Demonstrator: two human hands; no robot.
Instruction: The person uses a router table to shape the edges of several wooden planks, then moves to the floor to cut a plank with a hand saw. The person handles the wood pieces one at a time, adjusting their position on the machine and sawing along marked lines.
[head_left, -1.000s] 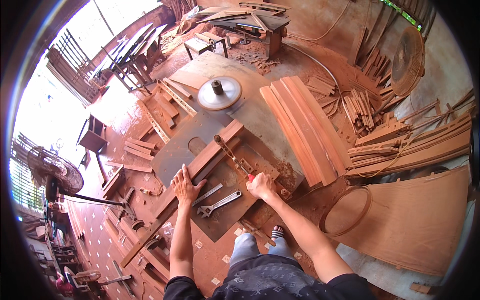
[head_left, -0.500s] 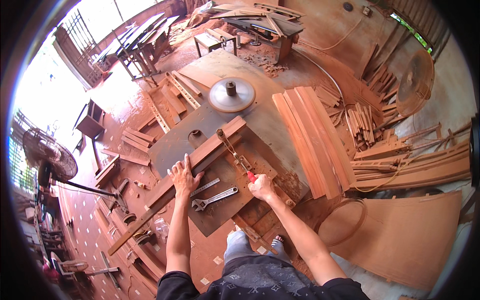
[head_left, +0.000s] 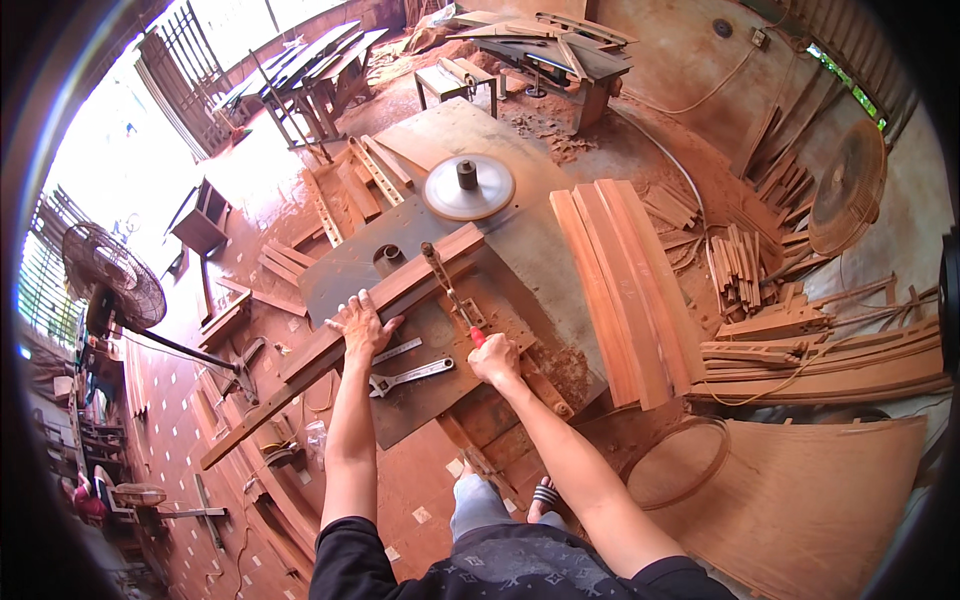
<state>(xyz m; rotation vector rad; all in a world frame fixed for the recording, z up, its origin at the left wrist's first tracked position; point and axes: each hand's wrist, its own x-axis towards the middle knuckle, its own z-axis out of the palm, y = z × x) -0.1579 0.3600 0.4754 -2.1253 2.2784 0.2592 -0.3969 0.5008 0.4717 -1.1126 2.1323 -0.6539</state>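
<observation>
My left hand (head_left: 361, 325) lies on a long reddish wooden beam (head_left: 415, 279), its fingers spread and thumb apart. Around the red handle of a metal toggle clamp (head_left: 455, 298) my right hand (head_left: 494, 358) is closed. The clamp's far end reaches over the beam. Beneath the beam, a thinner strip of wood (head_left: 240, 433) sticks out toward the lower left. An adjustable wrench (head_left: 412, 376) and a metal ruler (head_left: 398, 350) rest on the dark plate between my arms. Beyond the beam's far end, a round saw blade (head_left: 468, 187) lies horizontally on the machine table (head_left: 535, 240), apart from the beam.
Several long planks (head_left: 630, 290) lie on the table's right side. A short dark post (head_left: 388, 258) stands behind the beam. Wood offcuts cover the floor at left, near a standing fan (head_left: 112, 275). Another fan (head_left: 848, 188) and stacked strips (head_left: 738, 265) are at right.
The view has shifted a little, so the surroundings appear further right. My hands, the beam and the clamp appear slightly further left and farther off. Both hands keep their positions on the beam and handle.
</observation>
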